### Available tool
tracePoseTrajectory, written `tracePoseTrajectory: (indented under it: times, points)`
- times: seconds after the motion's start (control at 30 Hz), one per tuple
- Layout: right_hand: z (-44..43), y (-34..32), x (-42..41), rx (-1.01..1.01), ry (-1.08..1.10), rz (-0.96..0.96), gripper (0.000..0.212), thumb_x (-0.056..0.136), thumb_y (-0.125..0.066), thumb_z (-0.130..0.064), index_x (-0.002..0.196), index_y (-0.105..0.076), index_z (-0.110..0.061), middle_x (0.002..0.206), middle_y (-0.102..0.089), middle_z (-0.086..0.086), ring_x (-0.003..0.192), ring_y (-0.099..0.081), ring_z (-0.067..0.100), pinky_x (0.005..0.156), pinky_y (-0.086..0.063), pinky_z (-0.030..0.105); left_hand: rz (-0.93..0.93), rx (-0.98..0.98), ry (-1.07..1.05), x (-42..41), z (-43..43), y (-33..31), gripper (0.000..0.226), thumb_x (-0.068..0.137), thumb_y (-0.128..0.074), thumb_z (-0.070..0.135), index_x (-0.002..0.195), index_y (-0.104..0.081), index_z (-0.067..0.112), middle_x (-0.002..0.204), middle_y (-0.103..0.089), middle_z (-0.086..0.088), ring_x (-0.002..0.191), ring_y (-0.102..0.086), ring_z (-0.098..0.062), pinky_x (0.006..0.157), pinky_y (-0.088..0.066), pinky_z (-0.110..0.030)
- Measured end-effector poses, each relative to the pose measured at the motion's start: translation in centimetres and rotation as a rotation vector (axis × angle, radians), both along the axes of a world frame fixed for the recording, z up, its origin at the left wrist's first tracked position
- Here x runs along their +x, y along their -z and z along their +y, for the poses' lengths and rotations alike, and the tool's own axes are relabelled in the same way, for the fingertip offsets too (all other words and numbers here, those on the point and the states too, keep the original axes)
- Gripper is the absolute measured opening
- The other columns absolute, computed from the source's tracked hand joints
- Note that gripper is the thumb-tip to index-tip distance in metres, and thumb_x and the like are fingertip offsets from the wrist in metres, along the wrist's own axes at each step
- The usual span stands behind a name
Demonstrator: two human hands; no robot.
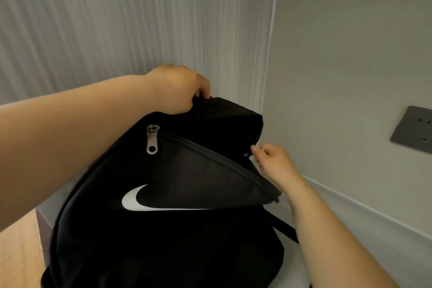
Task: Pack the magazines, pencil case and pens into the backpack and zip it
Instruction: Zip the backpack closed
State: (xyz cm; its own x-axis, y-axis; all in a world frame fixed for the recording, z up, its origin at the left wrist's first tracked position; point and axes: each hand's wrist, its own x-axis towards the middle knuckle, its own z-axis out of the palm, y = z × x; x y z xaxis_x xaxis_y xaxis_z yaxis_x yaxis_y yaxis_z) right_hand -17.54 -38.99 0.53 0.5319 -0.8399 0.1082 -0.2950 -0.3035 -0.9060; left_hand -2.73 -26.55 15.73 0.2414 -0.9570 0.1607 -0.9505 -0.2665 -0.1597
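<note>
Closest to me, the black backpack (163,241) fills the view from 6 o'clock up to centre. It stands on a pale surface (294,271), and its bulk hides its contents. Wood floor (18,255) shows at 8 o'clock. A black strap (284,225) trails at 4 o'clock, partly covered by my right forearm. A silver zipper pull (152,139) hangs at the bag's 10 o'clock. At its 3 o'clock my right hand (273,161) pinches a small metal slider (248,155). At 12 o'clock my left hand (180,91) grips the top handle (205,100). Beyond are a ribbed wall panel (117,18) at 11 o'clock and a grey socket plate (413,128) at 3 o'clock.
</note>
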Motion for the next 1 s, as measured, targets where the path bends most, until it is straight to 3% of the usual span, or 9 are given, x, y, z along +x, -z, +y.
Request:
tracePoseTrajectory:
  times: [0.07, 0.23, 0.3, 0.4, 0.5, 0.7, 0.83, 0.93, 1.0]
  points:
    - [-0.5, -1.5, -0.6, -0.153, -0.019, 0.09, 0.044, 0.092, -0.047, -0.022, 0.049, -0.038, -0.018, 0.048, -0.038, -0.002, 0.045, -0.035, 0.01, 0.037, -0.026, 0.012, 0.091, 0.029, -0.025, 0.1, 0.0, -0.6, 0.041, 0.083, -0.052, 0.007, 0.12, -0.051, 0.025, 0.106, -0.058, 0.002, 0.094, -0.052, -0.016, 0.082, -0.04, -0.027]
    - [-0.4, -3.3, -0.2, -0.155, -0.061, 0.063, 0.045, 0.091, -0.046, -0.016, 0.047, -0.041, -0.017, 0.047, -0.041, -0.002, 0.046, -0.037, 0.011, 0.045, -0.029, 0.022, 0.423, -0.141, 0.137, -2.3, -1.5, -2.3, 0.029, 0.083, -0.058, 0.032, 0.112, -0.059, 0.027, 0.094, -0.056, 0.013, 0.093, -0.05, -0.006, 0.076, -0.035, -0.011]
    - [-0.1, -3.6, 0.2, -0.118, -0.048, 0.021, 0.043, 0.091, -0.046, -0.015, 0.047, -0.042, -0.015, 0.046, -0.04, -0.002, 0.045, -0.036, 0.011, 0.04, -0.029, 0.016, 0.355, -0.084, 0.218, -4.6, -3.5, -1.9, 0.029, 0.081, -0.059, 0.037, 0.105, -0.065, 0.021, 0.096, -0.061, 0.01, 0.087, -0.051, -0.005, 0.063, -0.038, -0.012]
    - [0.1, -3.6, -0.1, -0.054, -0.013, -0.002, 0.042, 0.089, -0.044, -0.014, 0.047, -0.043, -0.014, 0.047, -0.041, 0.0, 0.044, -0.035, 0.013, 0.04, -0.029, 0.019, 0.018, 0.231, 0.196, -7.1, -6.3, 0.4, 0.042, 0.076, -0.063, 0.045, 0.105, -0.066, 0.013, 0.1, -0.067, -0.002, 0.086, -0.055, -0.016, 0.08, -0.043, -0.026]
    - [-0.1, -3.1, -1.0, -0.022, -0.008, -0.04, 0.042, 0.089, -0.044, -0.016, 0.047, -0.044, -0.014, 0.05, -0.042, 0.003, 0.047, -0.035, 0.016, 0.048, -0.027, 0.026, -0.289, 0.316, 0.226, -7.1, -7.1, 3.0, 0.049, 0.075, -0.057, 0.056, 0.107, -0.064, 0.019, 0.102, -0.064, 0.0, 0.098, -0.055, -0.021, 0.081, -0.031, -0.029]
    - [-0.4, -2.1, -1.5, -0.055, -0.076, -0.01, 0.039, 0.092, -0.042, -0.02, 0.053, -0.044, -0.015, 0.053, -0.043, -0.001, 0.049, -0.038, 0.011, 0.047, -0.031, 0.024, -0.173, 0.243, 0.242, -6.5, -7.6, 6.3, 0.046, 0.081, -0.046, 0.056, 0.074, -0.065, 0.015, 0.063, -0.052, 0.005, 0.065, -0.046, -0.013, 0.081, -0.027, -0.03]
    - [-0.4, -0.6, -2.0, 0.003, -0.14, -0.129, 0.027, 0.091, -0.036, -0.01, 0.087, -0.06, -0.022, 0.08, -0.061, -0.006, 0.059, -0.049, 0.005, 0.05, -0.04, 0.005, -0.227, 0.249, 0.164, -6.2, -7.8, 7.1, 0.043, 0.087, -0.047, 0.038, 0.05, -0.037, 0.018, 0.052, -0.04, 0.004, 0.052, -0.038, -0.012, 0.068, -0.032, -0.027]
    - [-0.2, 2.2, -2.1, 0.09, -0.172, -0.103, 0.045, 0.087, -0.042, 0.0, 0.127, -0.042, -0.021, 0.121, -0.057, 0.009, 0.069, -0.054, 0.014, 0.057, -0.045, 0.013, -0.19, 0.208, 0.095, -6.5, -7.9, 7.3, 0.038, 0.082, -0.053, 0.023, 0.049, -0.035, 0.017, 0.05, -0.039, 0.003, 0.046, -0.036, -0.012, 0.047, -0.029, -0.023]
    - [0.4, 3.8, -1.1, 0.21, -0.268, -0.084, 0.055, 0.086, -0.047, 0.001, 0.135, -0.032, -0.019, 0.123, -0.052, 0.004, 0.066, -0.055, 0.012, 0.049, -0.044, 0.01, -0.157, 0.258, 0.052, -6.9, -8.3, 7.3, 0.037, 0.082, -0.054, 0.017, 0.05, -0.036, 0.016, 0.052, -0.04, 0.002, 0.046, -0.037, -0.011, 0.042, -0.028, -0.022]
